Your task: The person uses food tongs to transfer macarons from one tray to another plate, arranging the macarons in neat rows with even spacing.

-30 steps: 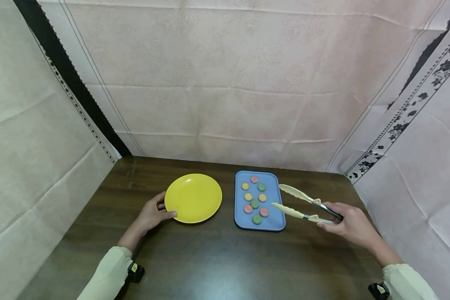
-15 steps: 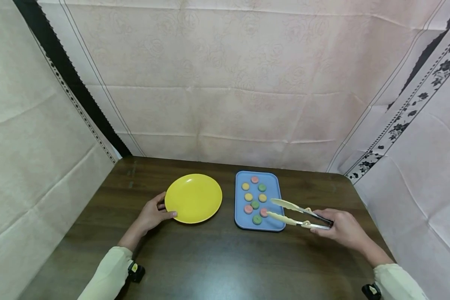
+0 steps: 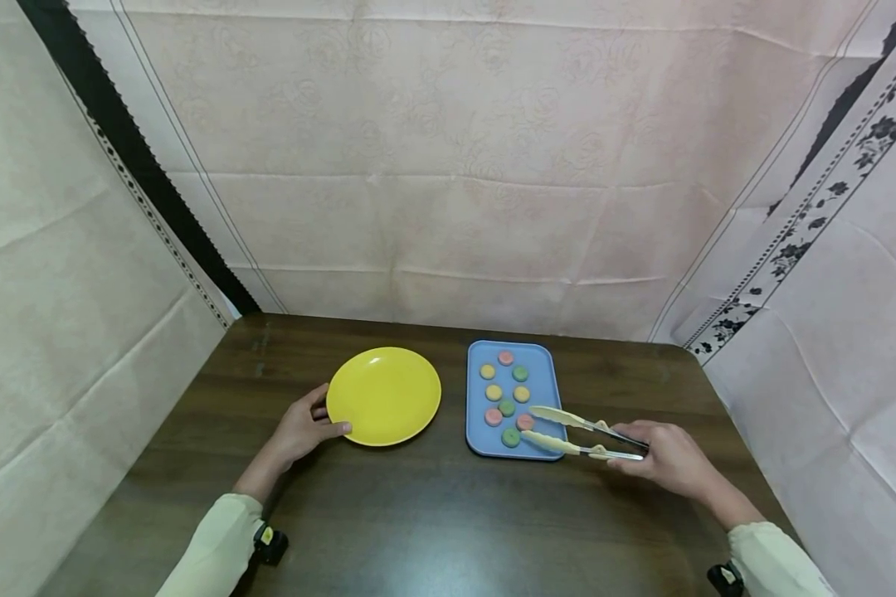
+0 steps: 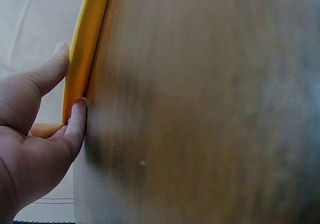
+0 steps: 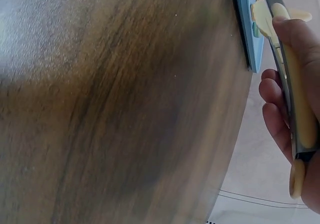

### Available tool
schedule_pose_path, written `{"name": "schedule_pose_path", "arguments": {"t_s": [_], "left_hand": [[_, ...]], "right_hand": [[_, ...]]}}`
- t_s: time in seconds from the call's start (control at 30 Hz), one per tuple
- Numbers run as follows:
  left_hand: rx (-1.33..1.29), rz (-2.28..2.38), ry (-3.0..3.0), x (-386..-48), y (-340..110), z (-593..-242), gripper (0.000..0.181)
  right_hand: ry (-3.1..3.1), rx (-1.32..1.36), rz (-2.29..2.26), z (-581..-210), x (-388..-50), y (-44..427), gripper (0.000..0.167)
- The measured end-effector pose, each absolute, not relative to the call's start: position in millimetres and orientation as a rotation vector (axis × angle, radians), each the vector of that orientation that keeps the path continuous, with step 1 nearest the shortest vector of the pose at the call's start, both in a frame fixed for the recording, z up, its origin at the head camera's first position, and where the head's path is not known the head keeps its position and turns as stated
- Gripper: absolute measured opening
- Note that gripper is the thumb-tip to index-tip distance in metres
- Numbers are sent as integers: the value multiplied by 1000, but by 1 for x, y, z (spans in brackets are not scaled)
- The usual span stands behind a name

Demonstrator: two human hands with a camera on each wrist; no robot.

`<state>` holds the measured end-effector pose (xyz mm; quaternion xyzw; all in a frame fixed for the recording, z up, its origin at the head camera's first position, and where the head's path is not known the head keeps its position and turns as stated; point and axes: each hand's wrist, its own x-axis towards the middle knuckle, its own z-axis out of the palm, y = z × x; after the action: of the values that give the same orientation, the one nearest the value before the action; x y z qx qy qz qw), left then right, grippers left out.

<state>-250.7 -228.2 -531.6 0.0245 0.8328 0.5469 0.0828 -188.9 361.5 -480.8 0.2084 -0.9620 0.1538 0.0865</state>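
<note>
My left hand (image 3: 296,429) pinches the near-left rim of a yellow plate (image 3: 385,396), thumb on the rim and fingers at its underside in the left wrist view. My right hand (image 3: 666,455) grips metal tongs (image 3: 555,444) with cream tips. The tips are spread over the right side of a blue tray (image 3: 541,365), on either side of a pink macaron (image 3: 524,422); whether they touch it I cannot tell. Several small pink, yellow and green macarons lie on the tray, among them a green macaron (image 3: 511,437) and a yellow macaron (image 3: 521,394).
Plate and tray stand side by side on a dark brown wooden table (image 3: 388,514), with a gap between them. Pale cloth (image 3: 448,166) hangs behind the table and along both sides.
My right hand has brought the tongs left and toward me, over the tray's lower right part. Their tips have come closer together. Left hand and plate have stayed put.
</note>
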Motion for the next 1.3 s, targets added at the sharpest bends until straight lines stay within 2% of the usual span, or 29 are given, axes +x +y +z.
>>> {"name": "schedule_pose_path", "arguments": {"t_s": [0.5,1.1,1.3], "left_hand": [[70,1616,2504,-249,-230,-532,103],[109,1630,2497,-249,-229,-532,96],[105,1624,2497,-249,-229,-532,98]], "right_hand": [[-2931,595,480,-487,-195,357,47],[-2875,584,521,-483,-194,356,50],[-2826,587,549,-481,-198,353,46]]}}
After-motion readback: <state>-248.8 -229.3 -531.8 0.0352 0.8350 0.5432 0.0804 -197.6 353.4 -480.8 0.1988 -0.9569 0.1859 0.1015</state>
